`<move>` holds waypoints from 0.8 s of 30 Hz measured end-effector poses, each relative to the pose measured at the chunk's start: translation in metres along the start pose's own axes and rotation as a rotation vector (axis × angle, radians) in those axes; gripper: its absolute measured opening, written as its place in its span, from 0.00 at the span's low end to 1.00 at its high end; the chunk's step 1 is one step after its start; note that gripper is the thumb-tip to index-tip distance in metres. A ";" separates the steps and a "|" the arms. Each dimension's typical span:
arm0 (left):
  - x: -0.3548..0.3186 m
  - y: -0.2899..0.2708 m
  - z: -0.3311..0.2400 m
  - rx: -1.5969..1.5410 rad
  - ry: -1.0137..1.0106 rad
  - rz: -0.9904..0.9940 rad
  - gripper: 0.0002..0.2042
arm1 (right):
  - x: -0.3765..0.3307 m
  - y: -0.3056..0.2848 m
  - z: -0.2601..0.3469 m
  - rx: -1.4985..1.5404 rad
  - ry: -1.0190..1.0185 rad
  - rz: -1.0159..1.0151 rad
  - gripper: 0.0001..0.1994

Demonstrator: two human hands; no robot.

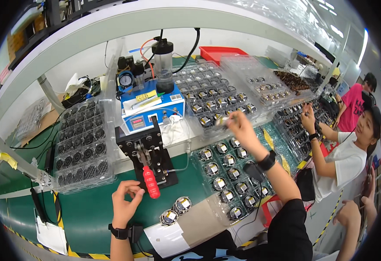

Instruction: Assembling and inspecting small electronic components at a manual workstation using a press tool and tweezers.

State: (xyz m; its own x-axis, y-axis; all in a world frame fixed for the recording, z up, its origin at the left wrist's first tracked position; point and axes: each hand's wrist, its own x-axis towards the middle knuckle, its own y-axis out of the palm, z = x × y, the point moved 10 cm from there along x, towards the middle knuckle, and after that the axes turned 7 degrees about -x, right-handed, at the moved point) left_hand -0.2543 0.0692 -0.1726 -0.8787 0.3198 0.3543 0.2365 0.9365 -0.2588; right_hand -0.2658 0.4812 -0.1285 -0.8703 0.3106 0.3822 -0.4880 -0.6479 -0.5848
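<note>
Head view: red handle (151, 182), long axis nearward, left hand (127, 201) unclenched alongside, right hand (244, 130) pinching blurred part (220, 121).

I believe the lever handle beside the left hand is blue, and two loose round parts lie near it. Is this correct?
Not the colour: the head view shows a red lever handle beside the left hand, with two loose round parts near it, as you said.
</note>
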 end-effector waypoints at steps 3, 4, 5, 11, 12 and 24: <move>0.001 -0.006 0.018 -0.075 -0.099 -0.020 0.09 | 0.063 -0.031 -0.068 -0.143 0.164 -0.143 0.14; 0.002 -0.006 0.027 -0.115 -0.148 -0.021 0.08 | 0.083 -0.037 -0.089 -0.145 0.175 -0.147 0.13; 0.003 -0.007 0.030 -0.109 -0.142 -0.025 0.08 | 0.102 -0.040 -0.103 -0.142 0.186 -0.149 0.13; -0.003 -0.014 0.034 -0.046 -0.166 -0.055 0.04 | 0.166 -0.039 -0.097 -0.574 0.254 -0.296 0.13; -0.002 -0.014 0.033 -0.020 -0.177 -0.046 0.03 | 0.173 -0.036 -0.094 -0.606 0.261 -0.320 0.14; -0.025 0.060 0.016 0.235 -0.239 0.570 0.19 | 0.176 0.024 -0.085 -0.814 0.252 -0.137 0.18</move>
State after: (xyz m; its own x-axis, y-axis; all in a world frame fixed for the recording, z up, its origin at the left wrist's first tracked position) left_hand -0.2245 0.1147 -0.2114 -0.7165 0.6906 -0.0984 0.6192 0.5647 -0.5456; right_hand -0.4363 0.5797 -0.1356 -0.7421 0.5567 0.3732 -0.4013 0.0769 -0.9127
